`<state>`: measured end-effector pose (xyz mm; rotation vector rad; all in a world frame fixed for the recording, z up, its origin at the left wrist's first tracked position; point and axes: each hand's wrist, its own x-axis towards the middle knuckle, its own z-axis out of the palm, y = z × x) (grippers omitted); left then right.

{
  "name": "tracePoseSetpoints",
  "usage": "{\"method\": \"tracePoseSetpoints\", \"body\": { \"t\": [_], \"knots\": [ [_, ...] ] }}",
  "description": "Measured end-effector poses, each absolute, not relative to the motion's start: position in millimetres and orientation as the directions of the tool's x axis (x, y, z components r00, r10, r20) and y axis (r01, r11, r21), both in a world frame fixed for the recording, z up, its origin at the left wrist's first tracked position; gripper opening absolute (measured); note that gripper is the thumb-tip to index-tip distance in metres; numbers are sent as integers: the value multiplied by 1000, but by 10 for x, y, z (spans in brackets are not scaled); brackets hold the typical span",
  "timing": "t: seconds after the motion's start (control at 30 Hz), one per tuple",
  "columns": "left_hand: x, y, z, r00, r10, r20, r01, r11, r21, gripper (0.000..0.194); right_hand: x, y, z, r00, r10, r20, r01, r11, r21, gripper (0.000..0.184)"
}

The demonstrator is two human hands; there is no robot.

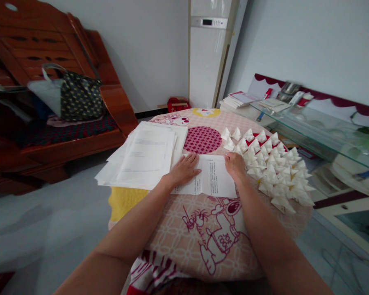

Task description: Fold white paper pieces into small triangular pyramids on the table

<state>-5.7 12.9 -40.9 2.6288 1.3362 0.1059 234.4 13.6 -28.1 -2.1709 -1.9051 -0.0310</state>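
A printed sheet of paper (217,176) with a crease down its middle lies on the patterned tablecloth (178,221) in front of me. My left hand (186,169) rests flat on the sheet's left part, fingers stretched out. At the sheet's upper right edge, my right hand (234,164) pinches the paper between thumb and curled fingers. Left of the sheet is a loose stack of papers (150,153), its top pages faintly printed. Close beside my right hand stand many folded white paper pieces (270,164) with pointed tips, grouped in rows.
A glass-topped shelf (313,127) runs along the right, carrying papers, a metal pot and small items. To the left is a wooden bench (89,139) with a dark patterned bag (81,96). A tall white air conditioner (206,61) stands at the back.
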Motion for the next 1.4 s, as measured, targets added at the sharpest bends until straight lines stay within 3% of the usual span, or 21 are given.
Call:
{"method": "tracePoseSetpoints", "body": {
  "t": [0.6, 0.73, 0.9, 1.3, 1.4],
  "knots": [
    [-45, 116, -397, 585, 809, -52, 805, -572, 161, 64, 2356, 140, -262, 167, 975, 150, 975, -140, -173, 35],
    [-38, 101, -373, 581, 812, -57, 810, -570, 139, 63, 2431, 130, -228, 166, 975, 148, 961, -127, -244, 37],
    [-44, 107, -383, 581, 813, -40, 809, -572, 135, 63, 2500, 79, -147, 173, 985, -4, 914, -162, -371, 32],
    [-44, 116, -386, 586, 809, -44, 806, -578, 127, 64, 2526, 99, -169, 173, 985, 8, 911, -156, -380, 26],
    [-45, 118, -395, 587, 809, -40, 805, -578, 134, 63, 2561, 104, -185, 176, 984, 22, 890, -150, -430, 27]
  ]
}}
